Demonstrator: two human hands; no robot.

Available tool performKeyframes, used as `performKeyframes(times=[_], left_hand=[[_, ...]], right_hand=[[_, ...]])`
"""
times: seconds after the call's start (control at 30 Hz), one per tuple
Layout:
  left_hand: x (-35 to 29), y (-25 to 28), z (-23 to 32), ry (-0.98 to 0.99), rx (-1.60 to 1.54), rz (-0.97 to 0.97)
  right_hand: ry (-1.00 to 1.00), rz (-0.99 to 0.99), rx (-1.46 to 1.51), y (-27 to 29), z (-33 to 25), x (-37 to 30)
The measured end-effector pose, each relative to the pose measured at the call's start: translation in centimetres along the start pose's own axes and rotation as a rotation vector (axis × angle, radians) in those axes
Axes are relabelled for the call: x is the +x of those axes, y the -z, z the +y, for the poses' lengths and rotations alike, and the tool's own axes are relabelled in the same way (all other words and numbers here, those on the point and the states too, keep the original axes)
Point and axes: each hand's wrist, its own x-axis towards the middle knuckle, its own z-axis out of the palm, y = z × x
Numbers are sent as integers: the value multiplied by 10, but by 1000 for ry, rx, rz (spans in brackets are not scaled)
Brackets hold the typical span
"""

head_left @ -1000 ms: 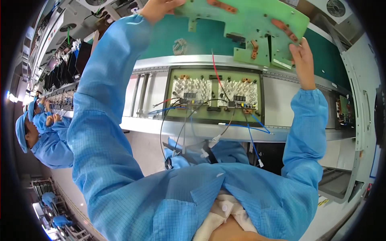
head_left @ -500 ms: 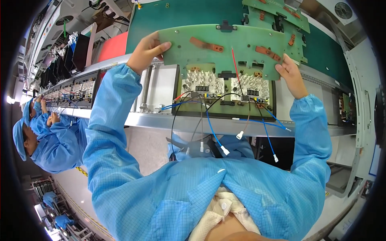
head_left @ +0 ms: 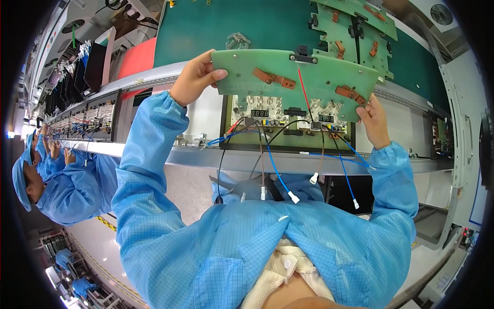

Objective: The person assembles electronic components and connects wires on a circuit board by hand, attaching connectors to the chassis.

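Observation:
I hold a green circuit board (head_left: 301, 77) with copper strips and a red wire, level in front of me. My left hand (head_left: 194, 78) grips its left edge. My right hand (head_left: 374, 121) grips its lower right corner. Directly under the board sits an open assembly (head_left: 288, 126) with two small digital displays on a conveyor. Blue, black and brown wires with white ends (head_left: 293, 197) hang from the assembly over the conveyor's front rail (head_left: 216, 157).
A second green board (head_left: 355, 31) lies farther back on the green belt (head_left: 216, 26). More assemblies (head_left: 92, 116) line the conveyor to the left. Co-workers in blue coats and caps (head_left: 56, 180) sit along the left side. A grey machine frame (head_left: 463, 129) stands at right.
The green board has come down and toward me from high above the conveyor. Both arms have lowered with it, and it now hangs just over the assembly.

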Motion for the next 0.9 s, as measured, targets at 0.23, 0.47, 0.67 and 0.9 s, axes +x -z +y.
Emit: performKeyframes(times=[0.23, 0.47, 0.67, 0.9], left_hand=[[-6, -6, 2, -8, -16, -40], [1, -13, 6, 25, -34, -91], [-1, -18, -1, 132, -54, -70], [-3, -19, -2, 257, -59, -42]], right_hand=[[-22, 2, 21, -5, 7, -12], [-59, 42, 62, -3, 3, -23], [-138, -39, 55, 1, -6, -27], [-198, -67, 193, 3, -5, -23]])
